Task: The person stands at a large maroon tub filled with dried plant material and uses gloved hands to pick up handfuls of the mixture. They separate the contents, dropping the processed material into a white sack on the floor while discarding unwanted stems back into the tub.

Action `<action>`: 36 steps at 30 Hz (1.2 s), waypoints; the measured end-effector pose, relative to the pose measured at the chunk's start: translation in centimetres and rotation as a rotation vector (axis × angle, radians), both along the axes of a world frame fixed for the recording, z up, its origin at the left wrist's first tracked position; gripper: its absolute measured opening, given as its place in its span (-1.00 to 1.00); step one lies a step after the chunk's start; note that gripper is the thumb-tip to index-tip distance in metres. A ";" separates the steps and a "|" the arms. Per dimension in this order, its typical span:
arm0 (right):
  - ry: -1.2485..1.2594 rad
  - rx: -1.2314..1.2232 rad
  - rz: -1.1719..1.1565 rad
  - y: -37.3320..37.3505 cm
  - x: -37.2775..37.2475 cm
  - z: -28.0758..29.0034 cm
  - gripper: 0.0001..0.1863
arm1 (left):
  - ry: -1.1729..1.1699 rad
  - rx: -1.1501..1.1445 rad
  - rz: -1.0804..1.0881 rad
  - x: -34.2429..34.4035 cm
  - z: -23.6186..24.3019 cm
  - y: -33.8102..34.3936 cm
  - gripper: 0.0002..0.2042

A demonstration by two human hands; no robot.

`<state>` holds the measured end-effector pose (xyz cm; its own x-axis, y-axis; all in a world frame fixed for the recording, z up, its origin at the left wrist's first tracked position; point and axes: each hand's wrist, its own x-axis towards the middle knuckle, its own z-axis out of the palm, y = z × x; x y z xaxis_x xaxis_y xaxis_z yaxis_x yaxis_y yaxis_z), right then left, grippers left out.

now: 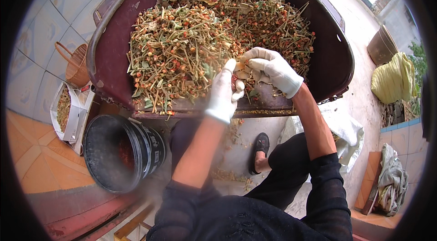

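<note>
"Start at the centre, please."

"The white-gloved right hand seems to pinch a pale piece between its fingertips. The left hand, gloved too, is just beside it at eight o'clock, fingers partly curled; I can't tell whether it grips anything. The two nearly meet."

"What lies around them?"

"They are over the near edge of a maroon cart. In it, a heap of dry stems and red-orange bits spreads from nine o'clock round to two."

"How is the piece best handled?"

"Lightly, I'd judge: it looks thin and may crumble. Steadying it with the left fingertips, low over the cart, should keep fragments inside."

"And farther out?"

"A dark shoe at six o'clock, a white sack at four, a yellowish bundle at three. A black bucket with something reddish inside is at eight, a wicker basket at nine."
</note>
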<state>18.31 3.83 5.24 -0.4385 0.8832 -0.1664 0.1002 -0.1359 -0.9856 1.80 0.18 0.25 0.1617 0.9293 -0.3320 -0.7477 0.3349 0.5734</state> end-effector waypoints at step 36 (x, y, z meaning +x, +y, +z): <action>-0.411 0.444 -0.513 3.8 2.4 0.4 -0.82 | -0.314 -0.021 0.008 -1.3 -1.0 0.2 -0.74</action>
<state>20.70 7.67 5.63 0.0614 0.9801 0.1886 0.4989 0.1335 -0.8563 0.54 0.36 -0.78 0.2523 0.9245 -0.2859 -0.8897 0.3377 0.3071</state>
